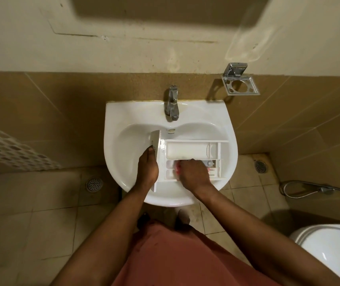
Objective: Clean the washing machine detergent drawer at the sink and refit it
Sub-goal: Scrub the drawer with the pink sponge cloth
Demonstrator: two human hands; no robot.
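Observation:
The white detergent drawer (187,150) lies across the basin of the white sink (115,141), its front panel at the left and its compartments facing up. My left hand (146,167) grips the front panel end, thumb on top of it. My right hand (194,173) is curled over the near compartments and holds a small pink-red thing (177,168), mostly hidden under the fingers; I cannot tell what it is. The chrome tap (172,106) stands at the back of the sink, with no water visible from it.
A chrome holder (240,83) is fixed to the wall at the right above the sink. A toilet (330,248) stands at the lower right, with a spray hose (309,187) beside it. Floor drains (94,184) sit in the tiles. A perforated white basket (10,149) is at the left.

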